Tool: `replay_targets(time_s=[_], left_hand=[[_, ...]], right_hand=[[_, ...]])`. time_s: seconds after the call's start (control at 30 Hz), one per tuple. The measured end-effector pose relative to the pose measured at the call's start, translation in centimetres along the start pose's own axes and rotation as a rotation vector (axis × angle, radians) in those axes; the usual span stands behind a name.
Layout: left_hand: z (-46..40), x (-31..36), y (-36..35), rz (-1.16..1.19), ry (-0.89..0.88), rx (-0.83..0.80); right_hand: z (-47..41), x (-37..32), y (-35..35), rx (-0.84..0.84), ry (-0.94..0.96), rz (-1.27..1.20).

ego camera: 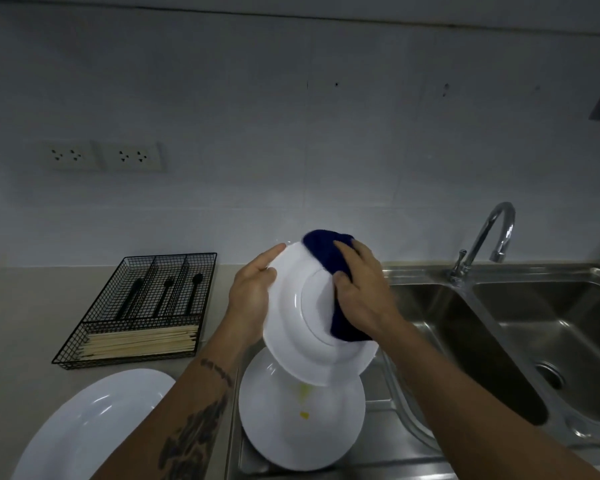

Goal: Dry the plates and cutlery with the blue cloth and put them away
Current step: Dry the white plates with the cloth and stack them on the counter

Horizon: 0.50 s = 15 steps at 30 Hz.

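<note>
My left hand (pixel 252 289) grips the left rim of a white plate (pixel 291 327), which is tilted up with its underside toward me above the drainboard. My right hand (pixel 359 289) grips the dark blue cloth (pixel 321 252) and presses it against the plate's underside; the cloth wraps over the top rim. Under it a second white plate (pixel 302 427) with small yellow spots lies on the steel drainboard. A large white plate (pixel 94 424) sits on the counter at lower left. The black wire cutlery tray (pixel 136 356) holds black cutlery (pixel 167 296) and wooden chopsticks (pixel 142 342).
A steel double sink (pixel 499 341) lies to the right, with a curved chrome tap (pixel 489 233) behind it. The white wall carries two socket plates (pixel 101 155) at left. Beige counter (pixel 25 306) spreads left of the tray.
</note>
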<state>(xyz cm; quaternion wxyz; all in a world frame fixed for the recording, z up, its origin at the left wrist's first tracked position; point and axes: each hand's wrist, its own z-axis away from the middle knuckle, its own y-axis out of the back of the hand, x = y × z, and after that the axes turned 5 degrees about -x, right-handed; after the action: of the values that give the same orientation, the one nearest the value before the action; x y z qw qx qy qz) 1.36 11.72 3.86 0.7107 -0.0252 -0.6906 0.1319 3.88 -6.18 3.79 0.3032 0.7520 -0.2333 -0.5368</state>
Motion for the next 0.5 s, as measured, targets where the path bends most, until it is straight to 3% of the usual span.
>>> replay_targets(time_s=[0.1,0.2,0.27,0.4,0.5], left_hand=[[-0.2,0.1,-0.7,0.061,-0.006,-0.046],[-0.6,0.1,0.2,0.09,-0.034,0.011],[-0.9,0.0,1.5,0.098,-0.059,0.042],[-0.8,0.2,2.9,0.142,-0.057,0.048],[-0.5,0.0,2.7,0.06,-0.086,0.041]], right_hand=[[-0.2,-2.8,-0.3,-0.034,0.237,0.216],[-0.7,-2.5,-0.1,-0.006,0.163,0.369],[-0.5,-0.8,0.3,0.017,0.029,0.268],[0.4,1.3,0.6,0.001,-0.189,-0.261],[0.4,0.9,0.8,0.034,-0.213,-0.323]])
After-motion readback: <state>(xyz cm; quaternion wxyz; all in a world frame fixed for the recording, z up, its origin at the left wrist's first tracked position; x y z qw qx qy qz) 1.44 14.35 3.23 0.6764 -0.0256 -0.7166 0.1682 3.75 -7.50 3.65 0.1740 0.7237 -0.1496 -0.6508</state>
